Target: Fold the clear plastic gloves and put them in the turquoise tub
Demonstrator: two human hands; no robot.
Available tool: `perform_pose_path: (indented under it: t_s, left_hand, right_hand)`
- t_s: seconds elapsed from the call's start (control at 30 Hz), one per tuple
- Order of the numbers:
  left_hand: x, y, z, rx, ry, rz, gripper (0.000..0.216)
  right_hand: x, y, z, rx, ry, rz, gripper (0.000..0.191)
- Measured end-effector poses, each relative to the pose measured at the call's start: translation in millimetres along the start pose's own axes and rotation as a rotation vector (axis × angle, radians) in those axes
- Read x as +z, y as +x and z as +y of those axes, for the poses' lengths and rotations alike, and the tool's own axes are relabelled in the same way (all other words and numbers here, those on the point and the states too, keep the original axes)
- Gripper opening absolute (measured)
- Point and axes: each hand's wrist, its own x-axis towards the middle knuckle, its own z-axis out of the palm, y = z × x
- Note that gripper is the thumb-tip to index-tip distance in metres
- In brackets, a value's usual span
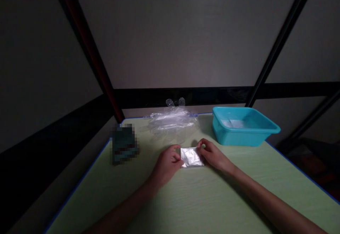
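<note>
A small, flat, shiny plastic packet [191, 157], roughly square and whitish-silver, lies low over the table in front of me. My left hand [168, 162] holds its left edge, with the thumb at the near corner and the index finger by the far corner. At the far right corner, the thumb and fingers of my right hand [212, 156] pinch the packet. Just beyond both hands is a loose pile of clear disposable plastic gloves [172, 120], their finger shapes spread toward the back edge.
A turquoise plastic basin [239, 136] stands at the back right, with something pale and clear inside. On the left lies a dark, pixelated object [124, 144]. The pale green table [186, 202] has blue edging and meets a panelled wall [180, 42] behind.
</note>
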Motion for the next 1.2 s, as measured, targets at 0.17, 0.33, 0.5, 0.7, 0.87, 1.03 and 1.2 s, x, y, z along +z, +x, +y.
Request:
perform_pose_path:
  t_s: [0.17,0.33,0.5,0.7,0.87,1.03,1.2]
  left_hand:
    - [-5,12,4,-0.094,-0.004,-0.06,0.044]
    - [-10,15,8,-0.175,-0.032,-0.123,0.042]
    - [-11,17,9,-0.215,-0.04,-0.14,0.042]
    - [-13,15,12,-0.247,-0.02,-0.139,0.046]
    - [-23,10,10,-0.253,0.043,-0.166,0.055]
    - [-22,-2,12,0.143,0.481,-0.029,0.036]
    - [-6,-19,9,0.647,0.942,-0.096,0.043]
  right_hand:
    - [-4,-4,-1,-0.009,0.015,0.028,0.017]
    - [-8,-20,-14,-0.323,-0.399,0.17,0.015]
    - [2,-33,-22,-0.533,-0.834,-0.123,0.051]
    - [9,-29,-12,-0.493,-0.939,-0.324,0.065]
    - [7,-28,-10,-0.486,-0.936,-0.35,0.066]
    - [7,-29,-13,-0.524,-0.956,-0.306,0.065]
    - [8,-33,-14,-0.52,-1.034,-0.193,0.061]
